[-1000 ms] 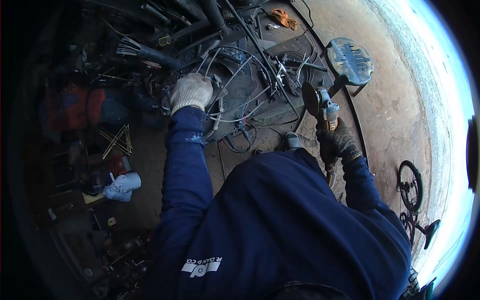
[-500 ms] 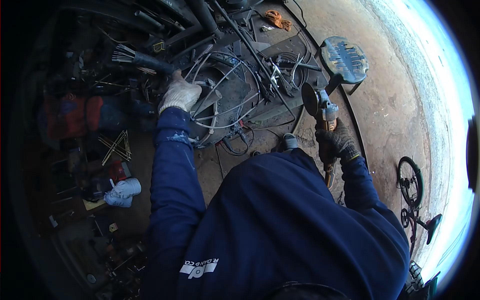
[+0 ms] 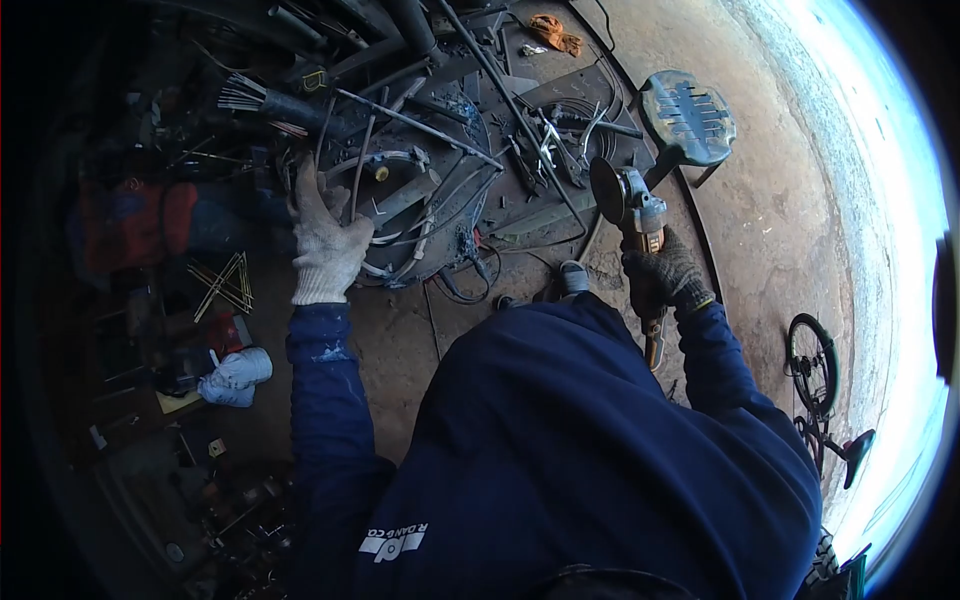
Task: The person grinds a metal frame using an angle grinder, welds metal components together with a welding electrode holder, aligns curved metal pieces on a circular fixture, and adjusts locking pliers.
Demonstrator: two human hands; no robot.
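My left hand (image 3: 330,240), in a pale work glove, is closed around the near left side of a round frame of bent metal rods (image 3: 366,150). The frame is tilted up over a cluttered metal worktable (image 3: 520,215). Its grip point is partly hidden by the glove. In my right hand (image 3: 662,272), which wears a dark glove, is an angle grinder (image 3: 650,222) by its body, the disc pointing away from me and to the left. Whether the disc spins I cannot tell. Locking pliers and clamps (image 3: 558,150) lie on the table between both hands.
A dark plastic stool (image 3: 688,120) stands right of the table, beyond the grinder. An orange cloth (image 3: 555,35) lies at the far end. Cables (image 3: 470,290) hang at the table's near edge. A bundle of rods in a tube (image 3: 265,100) is at left; a bicycle (image 3: 815,370) at right.
My left hand has moved left and toward me, and the rod frame has gone from lying nearly flat to tilted. The grinder has shifted slightly left in my right hand.
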